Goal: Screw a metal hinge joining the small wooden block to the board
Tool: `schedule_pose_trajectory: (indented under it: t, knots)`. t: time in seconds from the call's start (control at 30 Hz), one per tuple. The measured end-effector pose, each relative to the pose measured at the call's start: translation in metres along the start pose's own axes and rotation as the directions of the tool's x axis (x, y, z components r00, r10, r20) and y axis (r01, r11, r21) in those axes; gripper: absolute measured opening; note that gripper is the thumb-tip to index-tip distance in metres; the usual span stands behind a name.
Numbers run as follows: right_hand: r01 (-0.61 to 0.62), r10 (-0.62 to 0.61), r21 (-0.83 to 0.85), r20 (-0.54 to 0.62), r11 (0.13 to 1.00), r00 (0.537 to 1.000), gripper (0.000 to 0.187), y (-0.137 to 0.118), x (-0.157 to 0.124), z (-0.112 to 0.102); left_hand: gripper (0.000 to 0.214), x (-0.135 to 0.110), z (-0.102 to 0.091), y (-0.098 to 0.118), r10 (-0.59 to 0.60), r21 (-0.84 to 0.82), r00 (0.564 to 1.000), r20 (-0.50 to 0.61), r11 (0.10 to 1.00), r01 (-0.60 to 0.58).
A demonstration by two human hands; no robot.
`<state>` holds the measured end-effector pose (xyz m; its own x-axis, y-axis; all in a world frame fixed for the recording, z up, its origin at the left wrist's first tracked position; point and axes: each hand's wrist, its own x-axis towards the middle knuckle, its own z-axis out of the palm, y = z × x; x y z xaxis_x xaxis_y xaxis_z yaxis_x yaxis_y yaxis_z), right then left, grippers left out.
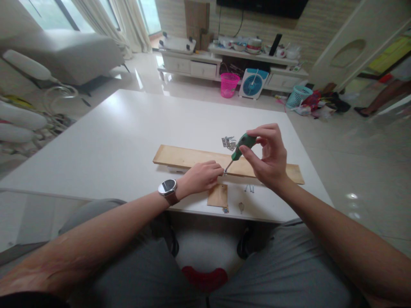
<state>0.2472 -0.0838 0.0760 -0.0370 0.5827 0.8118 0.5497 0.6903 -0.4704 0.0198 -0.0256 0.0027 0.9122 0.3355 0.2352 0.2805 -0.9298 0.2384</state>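
Observation:
A green-handled screwdriver (243, 146) is gripped by the fingers of my right hand (269, 156). It slants down to the left, its tip at a small metal piece (225, 172) on the front edge of a long wooden plank (180, 156). My left hand (204, 176) has its fingers closed at that metal piece and the plank's edge; the fingertips partly hide what they pinch. Just in front of the left hand lies a short wooden board (217, 196). Several metal hinges (229, 143) lie in a pile behind the plank, and a few loose screws (249, 188) lie in front of it.
Everything rests on a white table (105, 128). Near its front edge are a small metal item (225, 209) and a pale leaf-shaped item (241, 207). Beyond stand a pink basket (229, 85), a blue fan (253, 84) and a low cabinet (205, 69). A person's leg (382, 100) shows at right.

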Motion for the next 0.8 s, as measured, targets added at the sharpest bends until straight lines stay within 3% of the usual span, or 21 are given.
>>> schedule_pose_trajectory:
  t: [0.17,0.37,0.57,0.8]
  knots:
    - [-0.065,0.060,0.074,0.072,0.995,0.996,0.037,0.0016,-0.0026,0.0003,0.013,0.0004,-0.0008,0.0008,-0.008,0.012,1.000,0.002,1.000,0.008]
    - [0.012,-0.012,0.005,0.029,1.000,1.000,0.034,-0.0018,0.0028,-0.0018,0.013,0.0003,-0.0013,0.0015,-0.008,0.019,1.000,0.015,1.000,0.007]
    - [-0.028,0.022,0.061,0.095,0.998,0.995,0.041,-0.0052,0.0024,-0.0005,0.013,0.0001,-0.0016,0.0016,-0.014,0.031,1.000,0.010,0.999,0.014]
    - [0.017,-0.017,0.000,0.022,1.000,1.000,0.038,-0.0022,0.0025,-0.0005,0.013,-0.0006,0.0011,0.0001,-0.001,0.011,1.000,-0.003,1.000,0.001]
